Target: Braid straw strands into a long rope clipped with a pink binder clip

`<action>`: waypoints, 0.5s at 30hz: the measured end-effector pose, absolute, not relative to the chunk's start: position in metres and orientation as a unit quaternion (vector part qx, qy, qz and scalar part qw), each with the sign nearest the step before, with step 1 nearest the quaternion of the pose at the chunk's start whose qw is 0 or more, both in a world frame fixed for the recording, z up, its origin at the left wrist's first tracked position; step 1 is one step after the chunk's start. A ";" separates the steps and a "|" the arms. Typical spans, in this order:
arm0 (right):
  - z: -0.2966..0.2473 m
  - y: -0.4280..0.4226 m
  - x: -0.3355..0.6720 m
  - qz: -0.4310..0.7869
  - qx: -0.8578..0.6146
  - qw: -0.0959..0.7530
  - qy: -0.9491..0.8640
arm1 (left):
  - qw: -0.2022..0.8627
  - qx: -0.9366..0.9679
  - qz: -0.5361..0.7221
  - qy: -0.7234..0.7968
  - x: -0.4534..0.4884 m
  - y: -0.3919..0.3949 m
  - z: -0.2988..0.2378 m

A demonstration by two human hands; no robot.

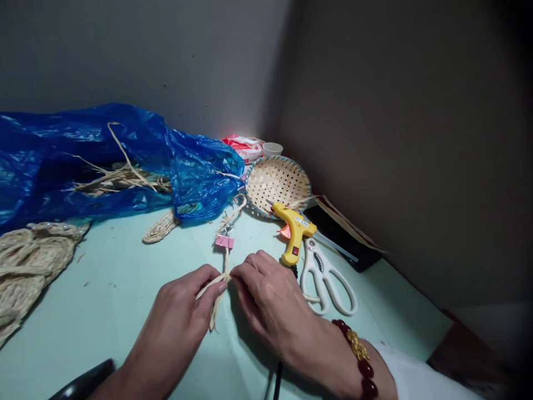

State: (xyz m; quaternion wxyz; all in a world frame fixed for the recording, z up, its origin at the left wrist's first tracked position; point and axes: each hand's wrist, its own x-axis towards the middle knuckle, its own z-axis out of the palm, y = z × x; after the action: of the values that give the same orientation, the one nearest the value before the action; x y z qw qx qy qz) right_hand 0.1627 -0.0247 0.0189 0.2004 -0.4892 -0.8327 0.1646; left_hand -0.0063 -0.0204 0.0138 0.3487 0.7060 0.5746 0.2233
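From the head camera, both hands are down on the pale green table [104, 300], just to the near left of the yellow hot glue gun [295, 230]. The left hand [183, 311] has thumb and forefinger pinched shut on a flat straw strand [216, 303]. The right hand [270, 300] meets it fingertip to fingertip, its fingers closed on the same strands where they cross, and loose ends trail down between the two hands. The strands run up to a pink binder clip [225, 241], which clamps them left of the glue gun at about its level. Right beside the glue gun, on its near right, lie white scissors [325, 275], blades shut and pointing toward the gun. Behind the gun, toward the wall, a round woven bamboo basket [277, 180] stands tipped up, with a white cup [272, 148] and a red-and-white packet [245, 147] further back. Far left of the gun a blue plastic bag [83, 161] sprawls with raw straw on it. A heap of braided straw rope [25, 266] sits further left again, at the table's edge. A dark red bead bracelet [360, 355] circles the right wrist, nearer than the gun.
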 end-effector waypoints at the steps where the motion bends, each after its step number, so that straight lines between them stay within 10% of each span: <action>1: 0.020 -0.024 0.163 0.157 -0.491 0.192 -0.835 | 0.336 0.713 0.222 0.575 -0.006 -0.021 0.014; 15: 0.024 -0.015 0.162 0.284 -0.486 0.198 -0.803 | 0.268 0.751 0.219 0.562 -0.006 -0.022 0.008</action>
State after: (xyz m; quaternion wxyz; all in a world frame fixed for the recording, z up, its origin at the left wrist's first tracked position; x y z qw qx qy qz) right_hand 0.1617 -0.0154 0.0238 0.1983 -0.4859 -0.8026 0.2836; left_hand -0.0063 -0.0217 0.0085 0.2676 0.7513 0.5620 0.2194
